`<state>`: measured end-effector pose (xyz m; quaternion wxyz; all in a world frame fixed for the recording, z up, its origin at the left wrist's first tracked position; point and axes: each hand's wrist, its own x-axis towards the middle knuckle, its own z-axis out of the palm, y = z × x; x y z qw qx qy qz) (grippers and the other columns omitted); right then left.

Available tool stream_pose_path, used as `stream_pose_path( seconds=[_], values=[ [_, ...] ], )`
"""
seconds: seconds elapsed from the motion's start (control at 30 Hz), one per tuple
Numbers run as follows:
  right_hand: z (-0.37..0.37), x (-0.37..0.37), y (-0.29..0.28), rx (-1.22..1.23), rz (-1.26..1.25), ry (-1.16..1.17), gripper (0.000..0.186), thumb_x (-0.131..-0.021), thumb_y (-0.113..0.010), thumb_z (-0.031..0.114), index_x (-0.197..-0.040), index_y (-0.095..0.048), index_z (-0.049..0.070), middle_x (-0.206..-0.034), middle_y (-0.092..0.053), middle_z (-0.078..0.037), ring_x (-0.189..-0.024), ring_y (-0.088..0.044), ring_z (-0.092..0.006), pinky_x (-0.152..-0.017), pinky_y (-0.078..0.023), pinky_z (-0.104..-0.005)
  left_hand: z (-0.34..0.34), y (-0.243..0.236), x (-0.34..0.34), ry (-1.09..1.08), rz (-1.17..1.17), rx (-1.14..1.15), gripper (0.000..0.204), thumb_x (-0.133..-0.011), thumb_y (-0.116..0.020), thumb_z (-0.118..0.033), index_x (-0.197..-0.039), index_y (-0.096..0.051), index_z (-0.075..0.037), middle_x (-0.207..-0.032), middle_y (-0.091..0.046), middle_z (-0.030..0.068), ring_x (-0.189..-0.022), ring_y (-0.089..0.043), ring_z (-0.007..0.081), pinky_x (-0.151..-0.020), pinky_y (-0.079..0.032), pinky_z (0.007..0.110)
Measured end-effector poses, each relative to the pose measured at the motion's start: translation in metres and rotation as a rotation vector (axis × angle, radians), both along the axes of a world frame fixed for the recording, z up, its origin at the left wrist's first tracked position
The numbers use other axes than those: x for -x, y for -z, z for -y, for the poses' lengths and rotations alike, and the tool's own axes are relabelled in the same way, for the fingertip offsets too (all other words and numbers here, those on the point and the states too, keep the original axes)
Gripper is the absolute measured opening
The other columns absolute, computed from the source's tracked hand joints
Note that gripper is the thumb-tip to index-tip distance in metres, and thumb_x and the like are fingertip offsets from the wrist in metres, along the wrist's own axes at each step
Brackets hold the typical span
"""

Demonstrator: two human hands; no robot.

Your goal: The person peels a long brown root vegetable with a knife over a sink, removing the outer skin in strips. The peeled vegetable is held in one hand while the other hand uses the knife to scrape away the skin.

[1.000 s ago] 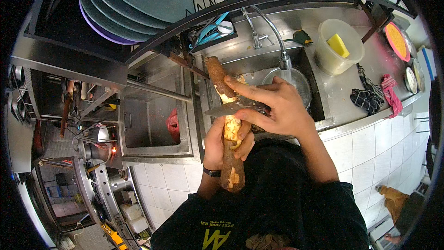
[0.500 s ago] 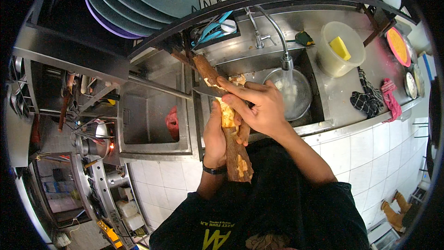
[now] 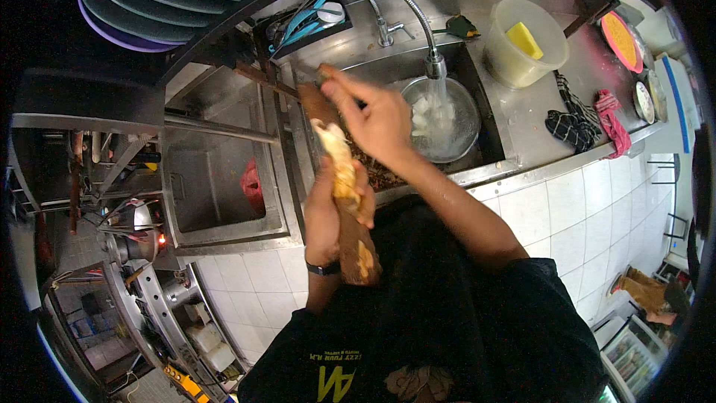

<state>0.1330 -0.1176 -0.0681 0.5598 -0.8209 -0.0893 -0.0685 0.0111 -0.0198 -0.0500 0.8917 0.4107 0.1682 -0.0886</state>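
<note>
So the brown root (image 3: 338, 164) is slanted across the middle of the frame, a pale yellow peeled stretch between rough bark sections. Left hand (image 3: 322, 213) is wrapped round it just below centre, fingers curled snugly against the peeled part. Right hand (image 3: 377, 123) is up by the root's top end, fingers bent, but it's pretty blurry, so can't tell what it's pinching, if anything. Just right of that, water's pouring from the tap (image 3: 435, 66) into a round bowl (image 3: 464, 138) with white chunks (image 3: 421, 114) in it, sitting in the sink (image 3: 477, 174). Upper right there's a cloudy tub (image 3: 507, 63) holding a yellow block (image 3: 524, 40), plus stacked plates (image 3: 149, 19) upper left.
</note>
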Motion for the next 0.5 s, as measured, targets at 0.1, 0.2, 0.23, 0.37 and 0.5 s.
stream_pose_path(
  seconds=[0.1, 0.2, 0.23, 0.37, 0.5],
  values=[
    [0.005, -0.032, 0.044, -0.069, -0.028, -0.164, 0.048, -0.100, -0.059, 0.057, -0.126, -0.074, 0.020, -0.103, -0.076, -0.019, -0.092, -0.074, -0.0349, -0.081, -0.057, -0.0418, -0.005, 0.015, 0.008, 0.027, -0.055, -0.036, 0.051, -0.111, -0.035, -0.052, -0.114, -0.055, -0.005, -0.079, -0.052, 0.0052, -0.049, -0.050, 0.0164, -0.043, -0.046, 0.032],
    [0.007, -0.032, 0.140, 0.035, -0.447, -0.300, 0.077, -0.098, -0.049, 0.072, -0.134, -0.067, 0.007, -0.128, -0.068, -0.026, -0.122, -0.064, -0.0430, -0.101, -0.050, -0.0478, -0.033, 0.028, 0.009, -0.088, -0.058, -0.045, 0.051, -0.110, -0.036, -0.053, -0.112, -0.054, -0.005, -0.079, -0.053, 0.0037, -0.048, -0.048, 0.0153, -0.043, -0.045, 0.031],
    [0.003, -0.027, 0.198, 0.085, -0.563, -0.370, 0.084, -0.096, -0.049, 0.075, -0.134, -0.066, 0.001, -0.130, -0.067, -0.026, -0.124, -0.063, -0.0444, -0.102, -0.049, -0.0487, -0.042, 0.027, 0.007, -0.120, -0.047, -0.105, 0.051, -0.110, -0.036, -0.052, -0.111, -0.054, -0.005, -0.079, -0.052, 0.0029, -0.048, -0.048, 0.0142, -0.042, -0.044, 0.030],
    [0.004, 0.005, 0.236, 0.570, -0.753, -0.799, 0.082, -0.098, -0.052, 0.068, -0.131, -0.063, -0.006, -0.137, -0.061, -0.028, -0.132, -0.057, -0.0381, -0.110, -0.045, -0.0472, -0.073, 0.029, 0.010, -0.274, -0.008, -0.169, 0.050, -0.110, -0.038, -0.052, -0.108, -0.053, -0.004, -0.077, -0.052, 0.0029, -0.048, -0.047, 0.0150, -0.043, -0.045, 0.031],
    [0.023, -0.002, 0.315, 0.869, -0.645, -0.881, 0.075, -0.098, -0.058, 0.059, -0.126, -0.061, -0.010, -0.132, -0.063, -0.027, -0.122, -0.062, -0.0383, -0.106, -0.048, -0.0489, -0.086, 0.034, 0.014, -0.319, -0.006, -0.255, 0.051, -0.109, -0.039, -0.053, -0.108, -0.052, -0.004, -0.078, -0.053, 0.0043, -0.049, -0.050, 0.0157, -0.045, -0.047, 0.030]
  ],
)
